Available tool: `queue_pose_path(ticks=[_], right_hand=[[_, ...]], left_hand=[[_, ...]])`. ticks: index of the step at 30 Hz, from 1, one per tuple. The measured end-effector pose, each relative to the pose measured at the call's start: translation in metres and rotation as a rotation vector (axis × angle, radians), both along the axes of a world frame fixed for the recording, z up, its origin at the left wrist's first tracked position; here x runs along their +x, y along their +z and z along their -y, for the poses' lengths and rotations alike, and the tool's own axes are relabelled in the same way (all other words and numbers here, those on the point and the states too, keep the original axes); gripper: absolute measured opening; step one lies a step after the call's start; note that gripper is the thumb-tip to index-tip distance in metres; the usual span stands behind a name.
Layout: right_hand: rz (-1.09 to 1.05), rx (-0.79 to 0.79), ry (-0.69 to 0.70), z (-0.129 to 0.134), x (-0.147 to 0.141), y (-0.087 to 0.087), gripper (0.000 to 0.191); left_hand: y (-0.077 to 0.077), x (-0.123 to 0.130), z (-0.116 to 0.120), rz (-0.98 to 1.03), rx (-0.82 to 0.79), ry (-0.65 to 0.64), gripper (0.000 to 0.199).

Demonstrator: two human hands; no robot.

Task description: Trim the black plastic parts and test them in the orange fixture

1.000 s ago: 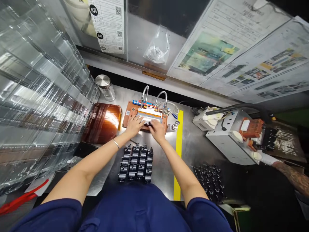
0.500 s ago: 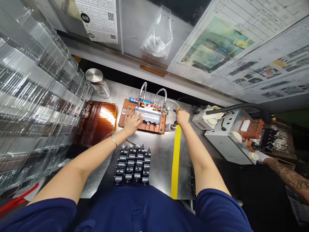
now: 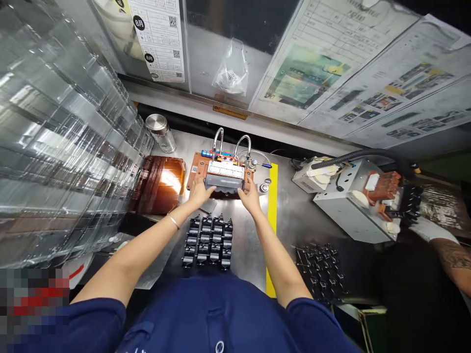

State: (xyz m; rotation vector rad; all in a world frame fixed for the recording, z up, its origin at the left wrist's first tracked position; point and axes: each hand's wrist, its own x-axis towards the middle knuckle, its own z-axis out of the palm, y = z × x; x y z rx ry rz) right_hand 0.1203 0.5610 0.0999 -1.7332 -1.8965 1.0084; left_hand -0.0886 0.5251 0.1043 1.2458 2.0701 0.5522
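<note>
And here are both bare hands at the reddish-brown rectangular fixture (image 3: 194, 180), the left hand (image 3: 199, 193) and the right hand (image 3: 251, 197) gripping opposite ends of a long dark-grey and black bar-shaped part (image 3: 225, 182), thumbs on its near side, fingers bent around the ends! That part is at the fixture's front edge, though whether it touches the plate beneath, you cannot tell from here. Just behind it on the fixture lies a white dotted strip (image 3: 225, 169), and beyond that two silvery flexible metal hoses (image 3: 249, 145) arch up, with a blue cylindrical tool (image 3: 206, 153) at the fixture's back left and a dark-blue lever handle (image 3: 267, 166) out at its right. Look left of the fixture: a glossy amber translucent stack (image 3: 158, 189), and farther back a clear jar with a round metal lid (image 3: 164, 136). Nearer than the fixture, rows of shiny black moulded pieces (image 3: 208, 242); to its right, yellow tape (image 3: 272, 220), and well beyond, a grey metal machine (image 3: 349, 215) with a co-worker's white-gloved hand (image 3: 425, 230) near it
</note>
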Motion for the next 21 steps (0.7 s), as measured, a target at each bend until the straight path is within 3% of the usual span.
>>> queue_pose_path(ticks=[2,4,6,8,10,12,15,17,18,21], right_hand=[[-0.192,-0.004,-0.063,0.026,0.009,0.008,0.059],[-0.268,0.041,-0.055,0.048,0.017,0.02,0.045],[-0.227,0.068,-0.032,0.065,0.018,0.034,0.037],[-0.094,0.002,-0.028,0.082,0.009,0.047,0.036],[0.066,-0.115,0.0,0.104,-0.011,0.06,0.034],[0.1,-0.194,0.135,0.13,-0.036,0.073,0.026],[-0.264,-0.366,0.475,0.166,-0.064,0.092,0.029],[-0.573,-0.543,0.588,0.174,-0.068,0.101,0.047],[-0.672,-0.592,0.572,0.172,-0.067,0.103,0.054],[-0.681,-0.489,0.369,0.151,-0.06,0.097,0.059]], left_hand=[[0.001,-0.001,0.037,0.054,0.201,-0.006,0.05],[0.004,-0.004,0.074,0.026,0.529,-0.095,0.043],[0.011,-0.006,0.103,-0.045,0.836,-0.236,0.041],[0.022,-0.007,0.121,-0.102,1.029,-0.337,0.046],[0.032,-0.007,0.13,-0.144,1.125,-0.391,0.049],[0.042,-0.008,0.135,-0.195,1.165,-0.443,0.047],[0.06,-0.021,0.142,-0.256,1.17,-0.523,0.041],[0.083,-0.043,0.151,-0.305,1.144,-0.542,0.041],[0.1,-0.057,0.157,-0.348,1.129,-0.527,0.042],[0.166,-0.111,0.183,-0.605,1.116,-0.336,0.046]])
